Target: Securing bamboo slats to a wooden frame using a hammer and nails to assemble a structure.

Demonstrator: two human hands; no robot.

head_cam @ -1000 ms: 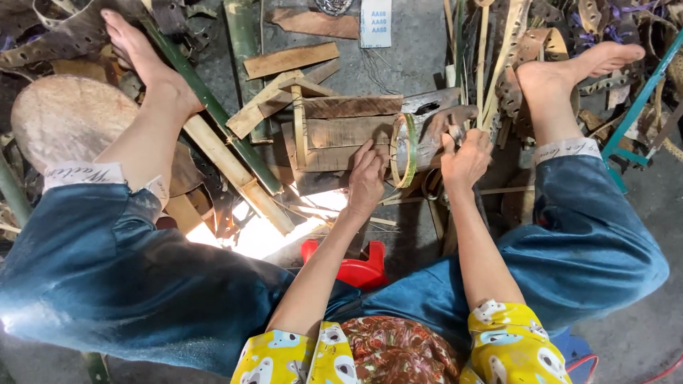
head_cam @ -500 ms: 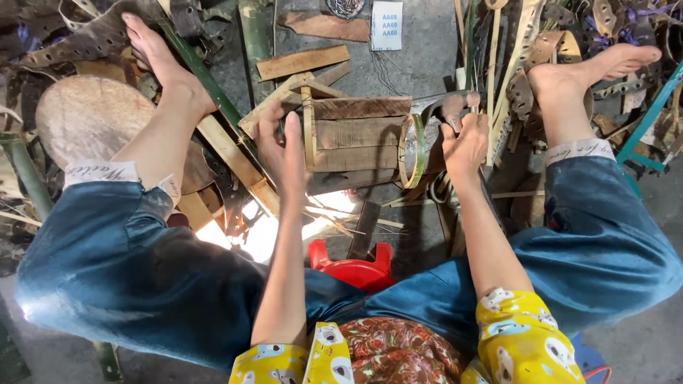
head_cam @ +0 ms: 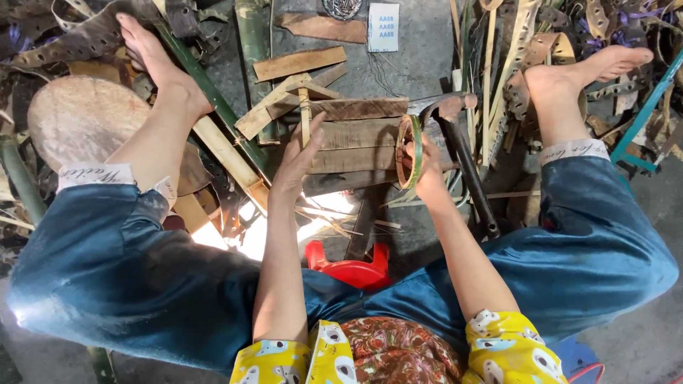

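The person sits on one small red stool (head_cam: 353, 269) with two bare feet spread wide on the floor. The left hand (head_cam: 295, 165) reaches out with its fingers spread and loose. Its grip is released, and the fingertips touch one thin bamboo stick (head_cam: 305, 121) that stands up at the left end of a wooden block (head_cam: 356, 142). The right hand (head_cam: 425, 167) is clenched around one round bamboo ring (head_cam: 410, 151). The ring stands on its edge, pressed against the right end of the same block. The block lies on the floor between the two legs, right in front of the stool. One hammer (head_cam: 459, 146) lies just to the right of the ring, its dark handle pointing back toward the person. One big round wooden board (head_cam: 82, 121) lies far to the left, partly under the left leg. Many bamboo strips lie around, too many to count.
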